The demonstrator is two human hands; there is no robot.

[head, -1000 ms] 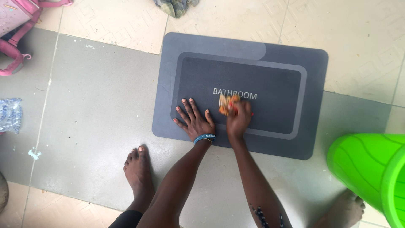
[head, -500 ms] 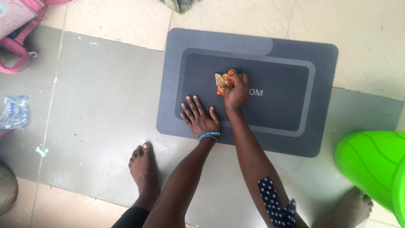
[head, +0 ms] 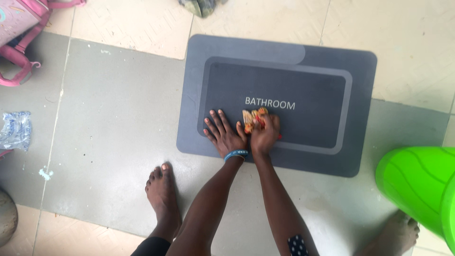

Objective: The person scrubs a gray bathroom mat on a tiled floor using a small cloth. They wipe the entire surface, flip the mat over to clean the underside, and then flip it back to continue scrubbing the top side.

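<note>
Fingers (head: 215, 124) of my left hand (head: 227, 137) lie spread flat on the dark grey rectangular rubber bath mat (head: 284, 61); my right hand (head: 263, 135), clenched on the orange-yellow crumpled cloth (head: 251, 118), has drawn back toward the mat's near edge, wiping continues.

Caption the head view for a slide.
Right hand presses an orange cloth on a grey mat; left hand lies flat beside it.

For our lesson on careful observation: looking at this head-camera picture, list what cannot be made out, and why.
- Head view: the orange cloth is mostly covered by the right hand.
- The green bucket is cut off by the right edge.
- The pink bag is cut off by the top left corner.
- The mat under the left hand is hidden.
</note>
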